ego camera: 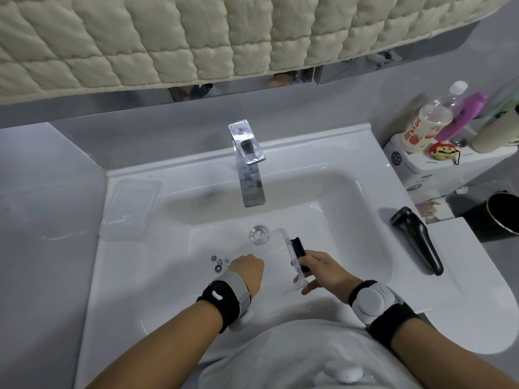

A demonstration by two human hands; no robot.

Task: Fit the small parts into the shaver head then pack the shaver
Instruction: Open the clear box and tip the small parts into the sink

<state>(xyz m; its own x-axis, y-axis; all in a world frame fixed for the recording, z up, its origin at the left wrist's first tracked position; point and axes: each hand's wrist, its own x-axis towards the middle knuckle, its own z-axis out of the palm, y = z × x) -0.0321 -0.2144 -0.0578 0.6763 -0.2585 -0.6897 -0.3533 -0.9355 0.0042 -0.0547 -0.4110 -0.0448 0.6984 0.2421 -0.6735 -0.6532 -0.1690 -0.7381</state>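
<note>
White shirt front point(295, 357) at 6 o'clock. Sink basin point(351, 220) centre. Black shaver body point(418, 240) on rim, 3 o'clock. Right hand point(320, 269) grips black shaver head point(299, 249) and clear cover point(292, 254). Left hand point(247, 269) curled, contents unclear, beside small cutter parts point(218, 262).

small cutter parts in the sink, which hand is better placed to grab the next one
Left. The left hand sits right beside the small cutter parts on the sink floor, while the right hand is busy holding the black shaver head and a clear plastic piece.
</note>
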